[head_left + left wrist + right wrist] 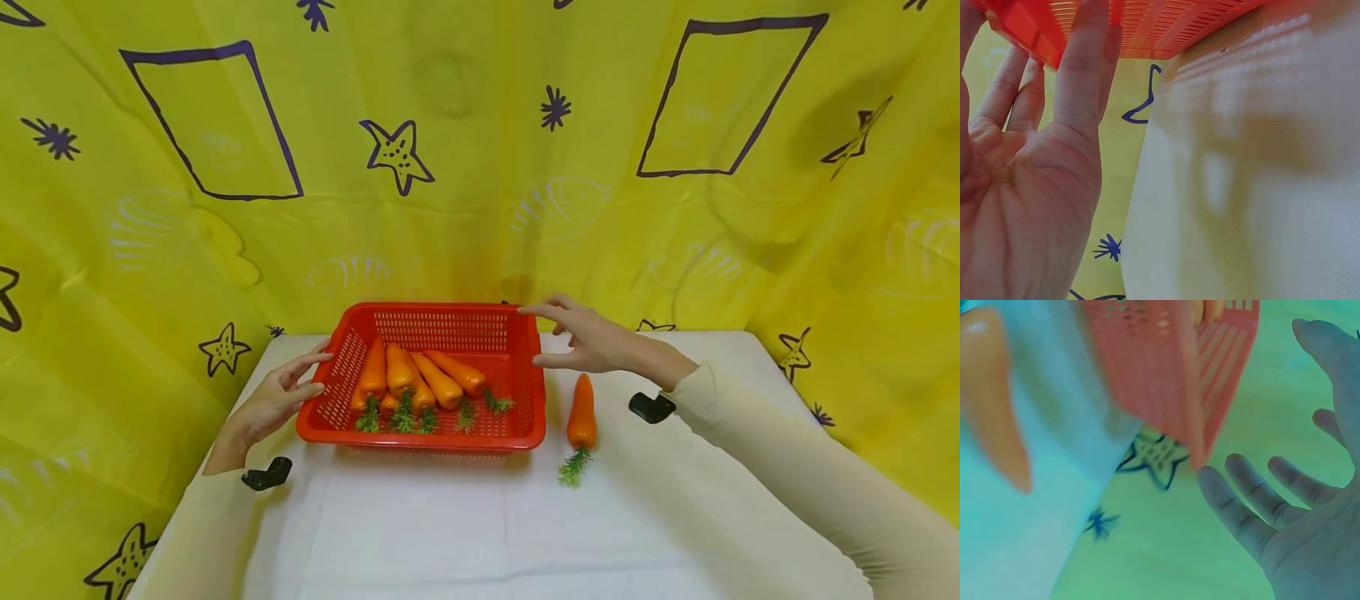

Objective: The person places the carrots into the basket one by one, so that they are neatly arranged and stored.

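Observation:
A red slotted plastic basket (420, 437) sits on the white table, with several orange carrots (442, 387) with green leafy tops lying mostly in its left half. One more carrot (582, 417) lies on the table just right of the basket, its tip pointing away from me. At the basket's left rim, my left hand (270, 406) has its fingertips and thumb against the edge, fingers fairly straight. My right hand (588, 337) hovers by the right rim, thumb and fingers spread; in the right wrist view its fingertips stand close to the rim (1188, 394), holding nothing.
A white cloth covers the table (420, 525). Behind and at both sides hangs a yellow curtain (480, 225) with dark starfish drawings, close to the basket's far edge. Black wrist cameras (651, 407) are worn on both sleeves.

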Action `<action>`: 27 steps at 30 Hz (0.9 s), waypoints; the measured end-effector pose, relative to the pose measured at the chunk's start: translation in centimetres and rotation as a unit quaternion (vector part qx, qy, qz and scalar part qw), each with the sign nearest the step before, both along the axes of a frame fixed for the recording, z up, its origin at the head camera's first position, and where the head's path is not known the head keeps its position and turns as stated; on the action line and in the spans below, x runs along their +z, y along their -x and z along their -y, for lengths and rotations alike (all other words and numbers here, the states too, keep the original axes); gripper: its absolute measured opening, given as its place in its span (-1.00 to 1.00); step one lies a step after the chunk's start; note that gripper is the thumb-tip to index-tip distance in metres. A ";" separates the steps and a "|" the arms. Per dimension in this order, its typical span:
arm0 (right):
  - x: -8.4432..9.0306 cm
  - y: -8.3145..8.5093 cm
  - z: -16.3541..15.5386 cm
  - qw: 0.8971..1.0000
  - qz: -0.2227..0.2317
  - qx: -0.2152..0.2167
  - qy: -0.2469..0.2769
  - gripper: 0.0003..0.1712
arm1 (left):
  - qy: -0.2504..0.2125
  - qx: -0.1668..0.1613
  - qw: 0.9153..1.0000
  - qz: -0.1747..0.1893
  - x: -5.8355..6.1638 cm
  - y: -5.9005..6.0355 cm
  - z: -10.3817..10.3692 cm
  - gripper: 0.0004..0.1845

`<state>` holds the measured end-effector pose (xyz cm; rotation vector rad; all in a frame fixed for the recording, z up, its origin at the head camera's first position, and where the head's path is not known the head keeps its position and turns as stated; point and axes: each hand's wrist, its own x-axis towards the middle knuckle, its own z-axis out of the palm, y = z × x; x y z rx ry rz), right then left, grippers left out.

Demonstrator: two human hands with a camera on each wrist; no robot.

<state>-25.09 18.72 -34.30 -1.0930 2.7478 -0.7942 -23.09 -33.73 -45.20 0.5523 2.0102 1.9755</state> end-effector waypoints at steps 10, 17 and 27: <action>-1.6 -2.8 -7.2 0.997 -0.002 -0.060 0.038 -0.14 | -0.003 -0.006 1.000 -0.008 -0.1 0.0 0.0 -0.48; -2.4 -4.3 -9.6 0.995 -0.003 -0.086 0.058 -0.13 | -0.007 -0.006 1.000 -0.007 0.0 -0.2 -0.1 -0.48; -3.8 -4.7 -9.8 0.989 0.075 -0.090 0.095 -0.16 | -0.005 -0.009 1.000 -0.009 0.2 -0.2 -0.1 -0.48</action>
